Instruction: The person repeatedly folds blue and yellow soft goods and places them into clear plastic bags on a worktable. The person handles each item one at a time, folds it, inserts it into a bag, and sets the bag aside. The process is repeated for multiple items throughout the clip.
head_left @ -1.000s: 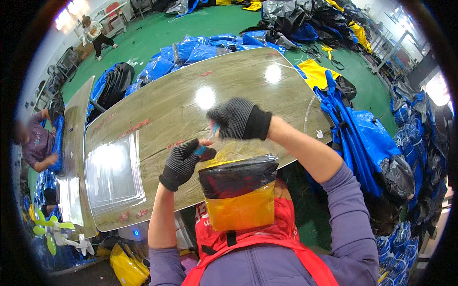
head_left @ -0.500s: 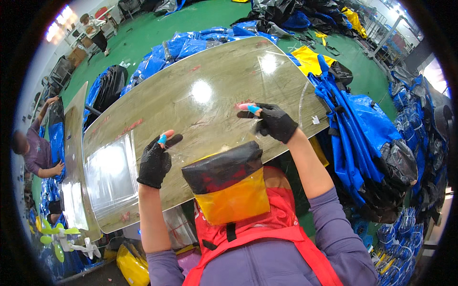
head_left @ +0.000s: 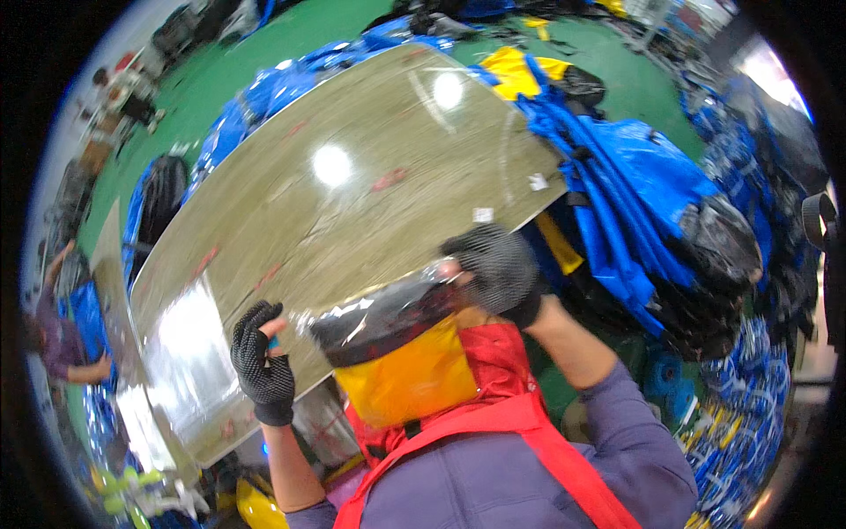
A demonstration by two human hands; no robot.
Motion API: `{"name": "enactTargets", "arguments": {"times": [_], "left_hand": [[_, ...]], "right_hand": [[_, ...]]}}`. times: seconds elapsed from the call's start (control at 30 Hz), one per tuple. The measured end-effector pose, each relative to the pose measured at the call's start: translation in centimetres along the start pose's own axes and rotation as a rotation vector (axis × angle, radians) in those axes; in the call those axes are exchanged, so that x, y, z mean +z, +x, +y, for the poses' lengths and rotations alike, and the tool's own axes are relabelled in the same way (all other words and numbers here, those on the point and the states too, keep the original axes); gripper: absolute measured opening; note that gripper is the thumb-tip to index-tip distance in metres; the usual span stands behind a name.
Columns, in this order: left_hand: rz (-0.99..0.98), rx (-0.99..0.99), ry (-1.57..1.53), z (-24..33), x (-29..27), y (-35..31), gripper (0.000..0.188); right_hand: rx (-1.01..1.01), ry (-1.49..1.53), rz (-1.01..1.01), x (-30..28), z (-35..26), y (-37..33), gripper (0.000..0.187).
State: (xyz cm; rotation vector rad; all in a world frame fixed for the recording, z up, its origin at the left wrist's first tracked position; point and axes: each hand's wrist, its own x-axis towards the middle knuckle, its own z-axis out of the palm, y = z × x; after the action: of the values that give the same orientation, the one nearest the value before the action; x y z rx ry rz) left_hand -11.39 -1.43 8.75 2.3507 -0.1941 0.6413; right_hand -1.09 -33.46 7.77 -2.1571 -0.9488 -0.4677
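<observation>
A folded black and yellow bag in clear plastic (head_left: 405,375) leans upright against my front, at the near edge of the table (head_left: 352,212). My right hand (head_left: 498,269), in a dotted black work glove, is closed on the upper right corner of its wrapping, the bare thumb showing in front. Motion blurs the other fingers of that hand. Just left of the bag, my left hand (head_left: 264,361) hangs apart from it with fingers bent and the thumb spread away. A bit of blue tape shows at this thumb, and nothing is visible in the hand.
Clear plastic sleeves (head_left: 189,353) lie at the table's left end. Two small white tags (head_left: 483,214) sit near its right side. Blue and black bags (head_left: 634,212) are heaped at right, with wrapped blue ones (head_left: 256,97) beyond. A co-worker (head_left: 66,331) handles blue material at left.
My right hand has come down and inward onto the package's top corner. The left hand has moved slightly down and left, and the whole view has turned.
</observation>
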Motion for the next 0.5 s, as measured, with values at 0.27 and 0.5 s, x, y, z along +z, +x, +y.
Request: {"name": "enactTargets", "arguments": {"times": [0.27, 0.5], "left_hand": [[-0.269, -0.651, -0.677, -5.8, 8.6, -9.1, 0.071], [-0.086, -0.673, -0.944, -16.5, 6.4, 3.6, 0.045]], "right_hand": [[-0.008, -0.106, 0.103, -1.9, 5.6, -2.4, 0.037], [0.862, -0.575, -0.199, -22.5, 20.2, -0.3, 0.035]]}}
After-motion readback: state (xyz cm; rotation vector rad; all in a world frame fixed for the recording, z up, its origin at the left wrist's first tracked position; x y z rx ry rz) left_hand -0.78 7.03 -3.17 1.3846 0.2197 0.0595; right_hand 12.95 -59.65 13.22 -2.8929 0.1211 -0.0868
